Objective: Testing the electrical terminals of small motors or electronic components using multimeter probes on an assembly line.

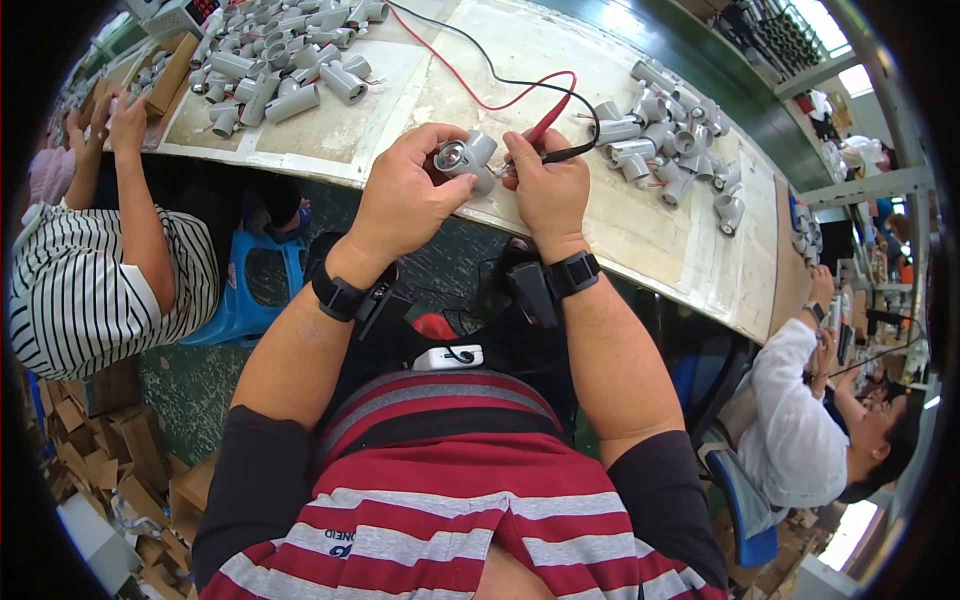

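Observation:
My left hand (405, 195) is closed around a grey plastic housing (481, 148), a short branched tube. Its round open end faces up and shows a shiny metal or clear part inside. Just to the right, my right hand (552, 195) pinches a red test probe (547, 122) and a black test probe (577, 150) together. Their tips meet thin wires or small metal ends beside the housing; exact contact is too small to tell. Both hands are above the table's near edge, close to each other.
On the worktable (420, 95) lie a large heap of grey housings (290, 100) at left and another heap (650, 135) at right. Red and black leads (470, 95) trail across the far side. Co-workers sit at both sides; a blue stool (240, 290) stands left.

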Action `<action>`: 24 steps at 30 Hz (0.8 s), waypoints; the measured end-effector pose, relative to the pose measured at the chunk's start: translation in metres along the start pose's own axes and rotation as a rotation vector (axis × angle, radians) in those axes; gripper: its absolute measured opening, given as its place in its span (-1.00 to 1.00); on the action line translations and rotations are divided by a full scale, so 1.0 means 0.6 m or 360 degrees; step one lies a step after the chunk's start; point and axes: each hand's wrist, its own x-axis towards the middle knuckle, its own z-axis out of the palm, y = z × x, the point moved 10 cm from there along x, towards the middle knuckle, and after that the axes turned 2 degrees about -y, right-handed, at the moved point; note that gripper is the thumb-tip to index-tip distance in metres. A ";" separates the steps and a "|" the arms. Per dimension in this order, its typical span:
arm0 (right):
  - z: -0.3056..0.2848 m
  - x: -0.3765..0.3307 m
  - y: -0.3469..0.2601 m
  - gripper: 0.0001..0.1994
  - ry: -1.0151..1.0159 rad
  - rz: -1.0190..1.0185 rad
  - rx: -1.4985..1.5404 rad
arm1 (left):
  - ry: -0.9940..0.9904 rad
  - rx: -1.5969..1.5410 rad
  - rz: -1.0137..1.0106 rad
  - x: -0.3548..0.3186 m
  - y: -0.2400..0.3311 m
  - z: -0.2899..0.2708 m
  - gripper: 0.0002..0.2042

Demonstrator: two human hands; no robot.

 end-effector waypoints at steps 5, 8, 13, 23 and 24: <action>-0.001 0.000 -0.002 -0.81 0.0006 -0.0046 -0.0093 | 0.0106 0.0055 0.0014 0.004 -0.011 -0.012 -0.56; 0.000 -0.002 -0.002 -0.80 0.0000 -0.0062 -0.0049 | 0.0147 0.0153 0.0033 0.005 -0.016 -0.016 -0.52; 0.000 -0.002 -0.003 -0.79 0.0007 -0.0074 -0.0093 | 0.0204 0.0399 0.0184 0.011 -0.009 -0.024 -0.47; -0.004 0.003 0.000 -0.78 0.0017 -0.0213 -0.0214 | 0.0080 0.0745 0.0298 0.010 0.017 -0.011 -0.32; -0.004 0.003 0.001 -0.78 0.0018 -0.0202 -0.0210 | 0.0095 0.0801 0.0389 0.008 0.027 -0.008 -0.32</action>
